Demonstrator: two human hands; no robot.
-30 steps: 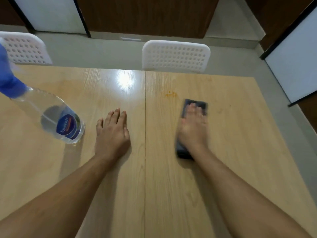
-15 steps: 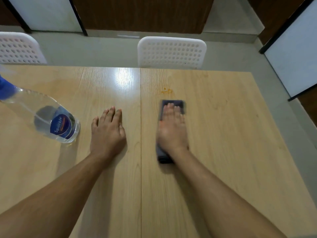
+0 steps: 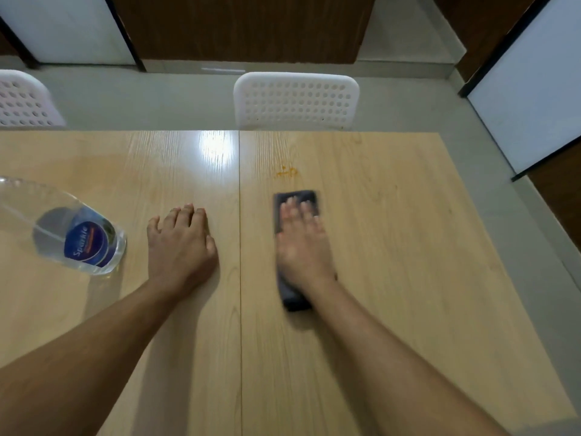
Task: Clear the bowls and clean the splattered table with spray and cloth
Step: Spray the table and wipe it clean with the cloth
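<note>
My right hand (image 3: 301,243) lies flat with straight fingers on a dark folded cloth (image 3: 297,198), pressing it onto the light wooden table (image 3: 408,247) just right of the centre seam. An orange splatter (image 3: 286,172) marks the wood a short way beyond the cloth. My left hand (image 3: 180,245) rests palm down on the table left of the seam, holding nothing. A clear spray bottle (image 3: 78,237) with a blue label stands at the left, its top out of frame. No bowls are in view.
A white perforated chair (image 3: 297,100) stands behind the table's far edge, and another chair (image 3: 22,102) is at the far left. Grey floor runs along the table's right edge. Fainter specks dot the wood at right.
My right hand slid the cloth left from the right half toward the seam, then forward a little. The left hand and bottle stayed put.
</note>
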